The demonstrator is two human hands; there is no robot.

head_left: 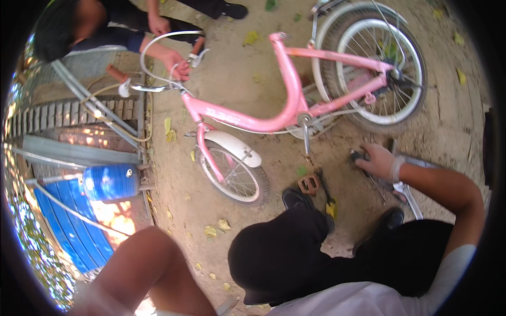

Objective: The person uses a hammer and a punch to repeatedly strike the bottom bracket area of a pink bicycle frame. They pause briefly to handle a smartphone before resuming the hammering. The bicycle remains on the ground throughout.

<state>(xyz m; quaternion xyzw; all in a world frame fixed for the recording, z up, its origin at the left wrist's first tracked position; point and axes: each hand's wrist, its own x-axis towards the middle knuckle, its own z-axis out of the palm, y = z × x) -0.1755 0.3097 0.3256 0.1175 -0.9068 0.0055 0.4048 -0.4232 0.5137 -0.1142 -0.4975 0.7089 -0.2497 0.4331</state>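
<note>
Down at the right side of the ground (pixel 242 234), the right hand (pixel 377 160) reaches with bent fingers to a small dark thing (pixel 357 155), touching it; whether it actually grips the thing I cannot tell. The left arm (pixel 150 258) is bent sharply at the lower left corner, and the left hand is out of view, so its state I cannot tell.

The pink bike (pixel 258 124) spans the ground from near its left edge to its upper right corner, rear wheel (pixel 379 71) at that corner. Its crank (pixel 306 139) points toward the person, just beyond a brown pedal (pixel 309 184) on the ground between bike and shoe (pixel 295 198). A silver wrench (pixel 414 203) lies near the right forearm, partly under it.

At the upper left, a co-worker's hand (pixel 176 64) is at the middle of the handlebar (pixel 149 88). Beyond the ground's left edge sits a blue barrel (pixel 110 182); yellow leaves (pixel 224 224) lie scattered.
</note>
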